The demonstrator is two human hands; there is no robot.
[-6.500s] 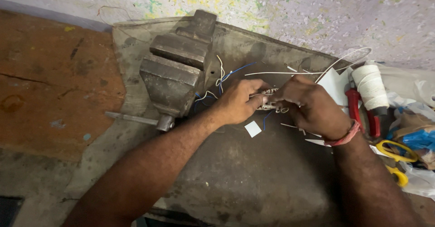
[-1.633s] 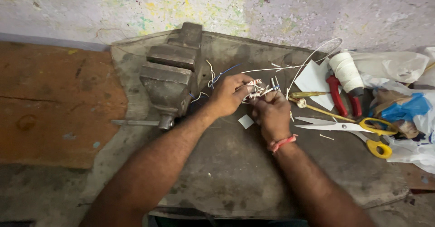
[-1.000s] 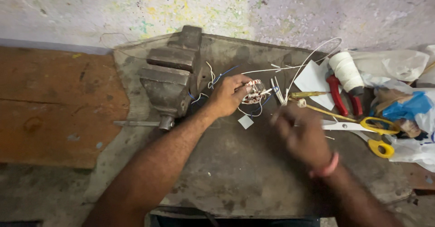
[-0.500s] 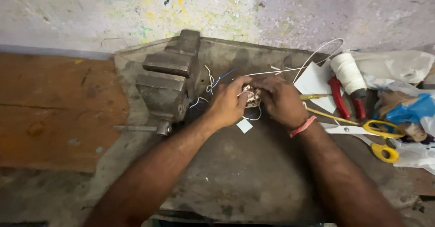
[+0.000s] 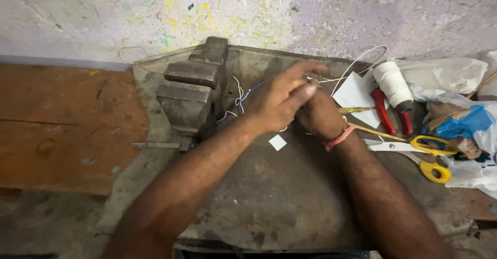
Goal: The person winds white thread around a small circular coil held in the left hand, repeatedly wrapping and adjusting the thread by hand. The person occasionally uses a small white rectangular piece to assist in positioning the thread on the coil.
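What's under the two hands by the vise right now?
The left hand lies over the right hand, covering whatever they hold. Only thin white wires trail out toward the white thread spool, and a small white paper scrap lies on the metal bench plate.

Scissors [image 5: 429, 158] yellow-handled; pliers [image 5: 385, 111] red-gripped; thread spool [image 5: 392, 83] white; wristband [image 5: 339, 137] red; wall [image 5: 248, 10] paint-speckled (yellow, green).
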